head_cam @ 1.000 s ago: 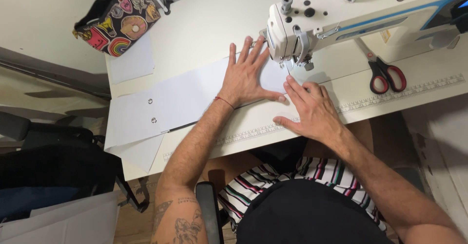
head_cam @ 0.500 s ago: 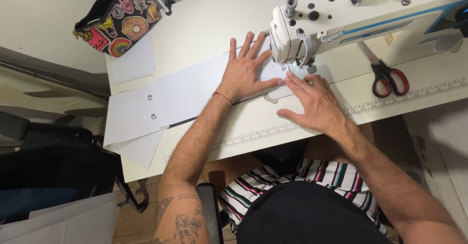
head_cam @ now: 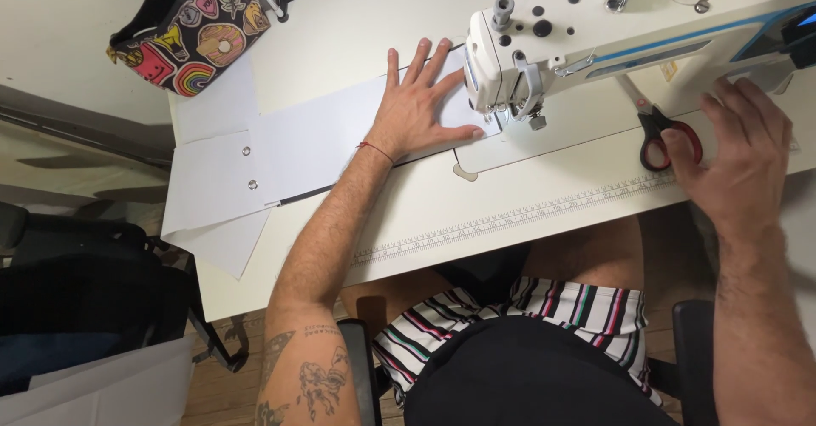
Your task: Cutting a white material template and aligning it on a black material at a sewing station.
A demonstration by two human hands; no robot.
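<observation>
White tabletop with a ruler strip along its front edge.
On it lie white fabric, a sewing machine, red-handled scissors and a patterned pouch.

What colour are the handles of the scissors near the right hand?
Red and black, on the scissors in the head view.

Person, seated: bare arms, no sleeves. Left wrist w/ thin red string band. Left forearm w/ dark line tattoos. Shorts striped white/black/red/green. Black top. Both hands bare.
</observation>
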